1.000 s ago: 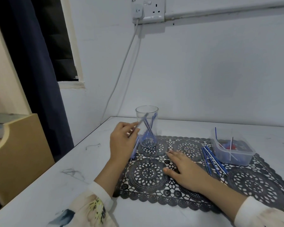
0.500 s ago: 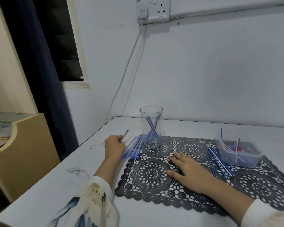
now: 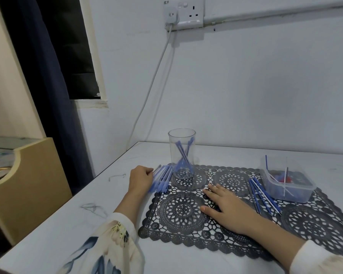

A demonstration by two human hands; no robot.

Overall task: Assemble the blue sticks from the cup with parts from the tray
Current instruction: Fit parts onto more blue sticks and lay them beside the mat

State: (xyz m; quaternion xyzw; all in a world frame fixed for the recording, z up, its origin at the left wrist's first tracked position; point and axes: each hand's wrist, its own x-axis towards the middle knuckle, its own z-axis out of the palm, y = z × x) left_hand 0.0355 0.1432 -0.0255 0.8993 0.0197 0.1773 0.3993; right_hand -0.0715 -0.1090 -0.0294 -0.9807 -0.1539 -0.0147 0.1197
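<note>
White table [image 3: 67, 224], left hand [image 3: 141, 178] curled by blurred sticks [image 3: 162, 180] (grip unclear) — right hand [image 3: 228, 210] flat

A home room: a white table [image 3: 246, 155] against a painted wall, a wall socket [image 3: 183, 13], a dark curtain [image 3: 48, 76], a lace placemat [image 3: 236, 242].

White wall [image 3: 246, 86], double socket [image 3: 183, 13], dark window [image 3: 67, 52], navy curtain [image 3: 48, 86], wooden cabinet [image 3: 28, 184], white table [image 3: 57, 230]
</note>
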